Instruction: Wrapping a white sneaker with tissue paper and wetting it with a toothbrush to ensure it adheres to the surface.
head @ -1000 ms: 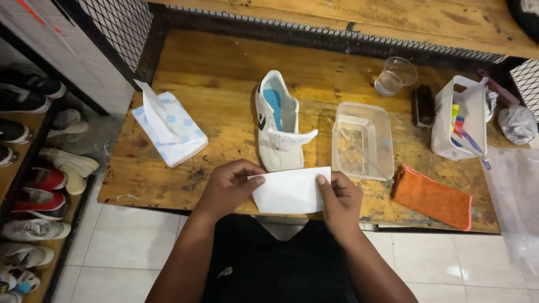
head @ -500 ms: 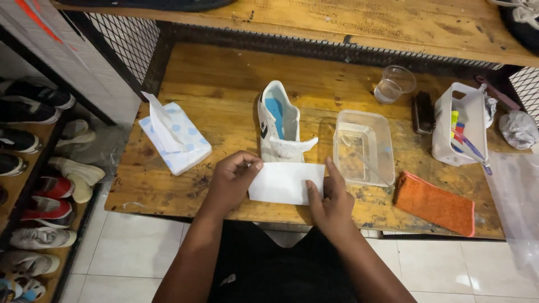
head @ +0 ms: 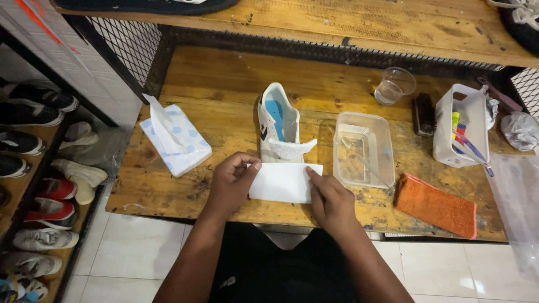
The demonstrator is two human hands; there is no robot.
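Note:
A folded white tissue sheet [head: 283, 182] lies on the front part of the wooden table [head: 224, 84]. My left hand [head: 231, 182] pinches its left edge between thumb and fingers. My right hand [head: 330, 201] presses down on its right edge with the fingers flat. Just behind the sheet stands a white sneaker [head: 279, 124] with a blue insole, its tongue pulled forward toward me.
A blue-dotted tissue pack [head: 175, 137] lies left of the sneaker. To the right are a clear plastic tub [head: 362, 147], an orange cloth [head: 438, 205], a white caddy with brushes [head: 461, 124], a dark brush [head: 423, 113] and a clear cup [head: 394, 85]. Shoes fill a rack [head: 39, 185] at left.
The sheet has gone from being held up at the table edge to lying flat on the table. My right hand has slid from gripping its edge to pressing on it.

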